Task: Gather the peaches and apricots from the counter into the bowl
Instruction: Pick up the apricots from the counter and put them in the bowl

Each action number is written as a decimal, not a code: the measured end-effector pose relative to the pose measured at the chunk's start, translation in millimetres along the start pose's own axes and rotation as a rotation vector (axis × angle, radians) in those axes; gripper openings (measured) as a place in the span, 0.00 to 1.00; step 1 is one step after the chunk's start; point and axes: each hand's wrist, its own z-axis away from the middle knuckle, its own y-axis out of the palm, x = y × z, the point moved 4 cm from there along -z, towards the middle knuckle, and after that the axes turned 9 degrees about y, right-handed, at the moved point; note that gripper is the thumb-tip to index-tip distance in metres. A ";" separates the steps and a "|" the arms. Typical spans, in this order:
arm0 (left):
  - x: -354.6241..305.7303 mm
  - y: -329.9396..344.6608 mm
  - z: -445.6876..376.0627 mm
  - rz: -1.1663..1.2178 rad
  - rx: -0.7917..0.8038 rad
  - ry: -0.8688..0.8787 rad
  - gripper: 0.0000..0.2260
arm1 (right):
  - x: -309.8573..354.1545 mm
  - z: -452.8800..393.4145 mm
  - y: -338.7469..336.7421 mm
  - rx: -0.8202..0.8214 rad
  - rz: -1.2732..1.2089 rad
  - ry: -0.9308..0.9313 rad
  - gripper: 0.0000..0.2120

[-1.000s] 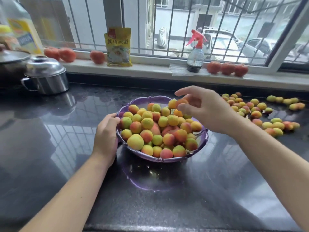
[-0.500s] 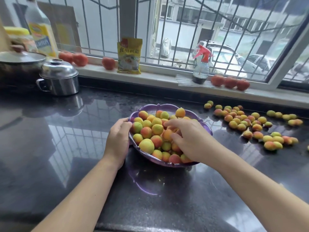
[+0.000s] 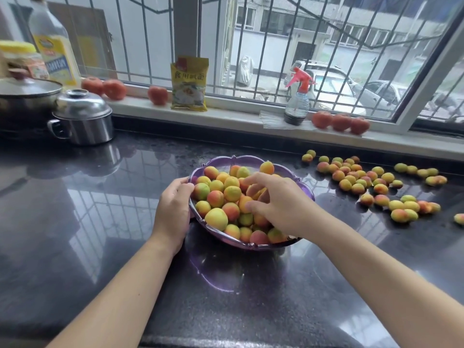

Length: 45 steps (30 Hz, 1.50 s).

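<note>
Window daylight, counter glare, perhaps edge-warped.

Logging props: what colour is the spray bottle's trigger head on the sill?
Pinkish red, on the spray bottle, clearest in the head view.

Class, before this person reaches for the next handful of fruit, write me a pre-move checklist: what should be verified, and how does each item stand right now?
1. Bowl steadied: left hand grips the rim of the purple bowl: ok.
2. Right hand empty and ready to reach: fingers rest among the fruit in the bowl; whether they have let go, cannot tell.
3. Fruit left to gather: loose fruit lies on the counter to the right: ok.
4. Room in the bowl: the fruit is heaped above the rim: not ok.
5. Path from bowl to loose fruit: bare counter between them: ok.
</note>
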 end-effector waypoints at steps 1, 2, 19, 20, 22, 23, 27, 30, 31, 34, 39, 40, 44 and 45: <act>0.3 -0.3 -0.1 0.002 -0.002 0.001 0.12 | -1.7 -0.1 -1.6 0.008 -0.022 0.001 0.18; 0.5 -0.6 -0.1 0.004 -0.003 0.001 0.12 | -3.8 -0.1 -4.7 0.004 -0.054 0.004 0.16; 2.6 2.5 -3.1 -0.006 -0.105 0.056 0.12 | -186.3 -96.4 -17.9 -0.405 0.407 0.368 0.16; 2.6 2.2 -3.3 0.002 -0.108 0.059 0.12 | -189.2 -106.9 -16.9 -0.398 0.502 0.335 0.17; 2.9 1.4 -4.0 0.007 -0.112 0.066 0.12 | -197.6 -130.0 -18.2 -0.369 0.630 0.306 0.19; 2.9 1.2 -3.8 0.008 -0.114 0.070 0.12 | -201.4 -141.3 -19.2 -0.347 0.661 0.308 0.20; 1.3 4.3 -2.9 0.008 -0.113 0.086 0.11 | -217.3 -177.2 -14.2 -0.211 0.790 0.306 0.25; -0.5 6.0 -2.5 0.041 -0.110 0.077 0.10 | -224.5 -191.3 -9.9 -0.149 0.835 0.329 0.24; 0.2 5.5 -2.4 0.050 -0.109 0.075 0.11 | -225.3 -193.9 -10.0 -0.138 0.852 0.341 0.23; -0.2 5.6 -2.8 0.060 -0.108 0.063 0.13 | -229.5 -197.8 -10.0 -0.110 0.873 0.386 0.20; 0.8 5.1 -2.5 0.052 -0.109 0.057 0.14 | -228.3 -191.2 -9.9 -0.204 0.817 0.402 0.17; 0.7 5.3 -2.6 0.051 -0.110 0.051 0.14 | -224.6 -188.1 -9.9 -0.255 0.788 0.372 0.16; 1.7 5.4 -2.9 0.053 -0.108 0.040 0.14 | -204.3 -172.4 -10.4 -0.398 0.645 0.195 0.17; 1.9 5.0 -3.1 0.049 -0.110 0.038 0.14 | -200.4 -167.9 -11.4 -0.426 0.559 0.170 0.17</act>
